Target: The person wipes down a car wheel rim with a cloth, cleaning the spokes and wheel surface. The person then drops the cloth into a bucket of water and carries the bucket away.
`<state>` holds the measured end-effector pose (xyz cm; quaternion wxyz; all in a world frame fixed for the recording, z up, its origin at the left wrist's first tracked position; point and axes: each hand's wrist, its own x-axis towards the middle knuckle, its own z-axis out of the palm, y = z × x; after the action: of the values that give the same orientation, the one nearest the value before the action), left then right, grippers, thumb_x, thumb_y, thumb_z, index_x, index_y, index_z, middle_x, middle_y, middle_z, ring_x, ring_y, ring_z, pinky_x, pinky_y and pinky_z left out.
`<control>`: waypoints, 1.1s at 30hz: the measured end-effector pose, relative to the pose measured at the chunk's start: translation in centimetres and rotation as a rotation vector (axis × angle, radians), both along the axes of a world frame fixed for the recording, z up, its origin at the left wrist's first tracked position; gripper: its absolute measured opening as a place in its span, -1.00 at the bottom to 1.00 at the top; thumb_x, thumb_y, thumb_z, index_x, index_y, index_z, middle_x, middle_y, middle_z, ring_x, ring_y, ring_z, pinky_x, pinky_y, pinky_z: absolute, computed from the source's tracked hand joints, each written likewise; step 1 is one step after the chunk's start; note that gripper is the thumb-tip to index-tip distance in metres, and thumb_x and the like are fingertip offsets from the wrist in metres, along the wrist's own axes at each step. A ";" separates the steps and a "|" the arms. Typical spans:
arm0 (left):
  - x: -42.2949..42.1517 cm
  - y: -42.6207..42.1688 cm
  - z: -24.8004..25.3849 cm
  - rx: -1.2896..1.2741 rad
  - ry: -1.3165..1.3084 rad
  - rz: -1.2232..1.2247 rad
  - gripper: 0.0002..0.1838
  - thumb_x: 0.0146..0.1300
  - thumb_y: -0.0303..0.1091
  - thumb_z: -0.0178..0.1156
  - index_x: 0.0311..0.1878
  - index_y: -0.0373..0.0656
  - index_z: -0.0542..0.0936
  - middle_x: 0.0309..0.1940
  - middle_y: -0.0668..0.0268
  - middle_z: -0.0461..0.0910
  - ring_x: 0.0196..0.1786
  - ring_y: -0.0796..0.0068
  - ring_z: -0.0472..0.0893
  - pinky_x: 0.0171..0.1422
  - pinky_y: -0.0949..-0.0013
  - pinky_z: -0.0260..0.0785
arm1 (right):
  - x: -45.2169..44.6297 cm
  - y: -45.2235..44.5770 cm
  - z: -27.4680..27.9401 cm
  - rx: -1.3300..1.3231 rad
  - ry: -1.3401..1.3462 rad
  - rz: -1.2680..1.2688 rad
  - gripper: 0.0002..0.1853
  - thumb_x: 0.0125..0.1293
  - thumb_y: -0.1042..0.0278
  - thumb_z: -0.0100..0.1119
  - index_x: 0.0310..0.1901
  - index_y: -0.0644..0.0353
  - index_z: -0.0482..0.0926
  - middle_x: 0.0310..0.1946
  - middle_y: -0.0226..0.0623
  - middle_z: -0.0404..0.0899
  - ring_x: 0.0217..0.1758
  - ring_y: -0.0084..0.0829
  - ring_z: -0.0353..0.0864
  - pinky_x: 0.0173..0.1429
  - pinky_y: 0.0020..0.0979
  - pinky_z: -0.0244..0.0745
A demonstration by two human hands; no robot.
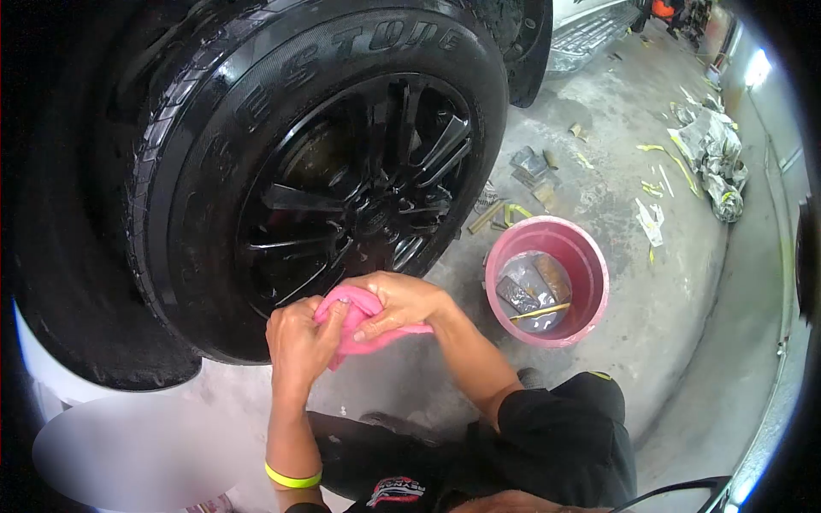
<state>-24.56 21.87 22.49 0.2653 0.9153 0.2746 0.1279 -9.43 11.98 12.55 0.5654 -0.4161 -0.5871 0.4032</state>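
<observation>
A bunched pink cloth (363, 318) is gripped between my two hands in front of the lower part of a black wheel. My left hand (299, 338) closes round the cloth's left side, its thumb over the folds. From the right, my right hand (395, 303) holds the cloth with its fingers wrapped over the top and the thumb below. A loose end of cloth sticks out under my right wrist. Behind my hands, the large black tire (201, 184) and its glossy spoked rim (372, 214) look wet.
Right of the wheel stands a pink bucket (592, 291) with murky water and several dark pieces inside. Scraps and tape strips (650, 224) lie on the concrete floor (599, 128). Crumpled plastic sheeting (714, 150) is by the right wall. A vehicle bumper (590, 34) shows at the top.
</observation>
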 end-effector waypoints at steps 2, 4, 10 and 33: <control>0.6 1.7 -0.1 0.289 0.131 -0.159 -0.64 0.13 -0.10 0.36 -0.43 -0.29 0.67 -0.44 0.04 0.64 -0.37 0.01 0.65 -0.25 0.12 0.46 | 0.3 -1.0 -0.1 0.036 -0.087 -0.117 -0.52 0.16 0.29 0.45 0.10 0.28 0.58 -0.19 -0.32 0.67 -0.13 -0.50 0.62 0.01 -0.40 0.51; 1.7 2.2 0.9 0.160 -0.025 -0.169 -0.57 0.08 -0.04 0.43 -0.24 -0.28 0.68 -0.25 0.02 0.65 -0.17 0.01 0.65 -0.08 0.15 0.48 | 1.0 -2.8 0.0 -0.052 0.347 -0.219 -0.65 0.25 0.26 0.38 -0.02 0.30 0.63 -0.33 -0.39 0.68 -0.30 -0.56 0.63 -0.18 -0.47 0.53; 0.4 3.0 -0.7 0.583 -0.484 -0.321 -0.70 0.12 -0.32 0.42 -0.11 -0.23 0.66 0.03 0.13 0.60 0.08 0.09 0.57 0.21 0.10 0.40 | 2.0 -6.9 4.4 0.371 0.501 -0.812 -0.61 0.24 0.36 0.25 0.02 0.48 0.54 -0.04 -0.05 0.60 -0.09 -0.31 0.65 0.00 -0.36 0.53; 1.3 3.7 -2.1 0.746 -0.592 -0.258 -0.65 0.17 -0.28 0.32 0.01 -0.20 0.66 0.28 -0.04 0.40 0.33 -0.04 0.37 0.39 -0.07 0.18 | 11.2 0.8 2.6 0.249 -1.169 -1.455 -0.74 0.07 0.31 0.24 -0.16 0.13 0.64 -0.21 -0.08 0.54 -0.20 0.02 0.58 -0.10 -0.12 0.54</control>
<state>-23.31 25.56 20.42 0.0000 0.8990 0.0072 0.4379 1.77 12.78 15.16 0.3347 -0.7534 -0.4125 -0.3875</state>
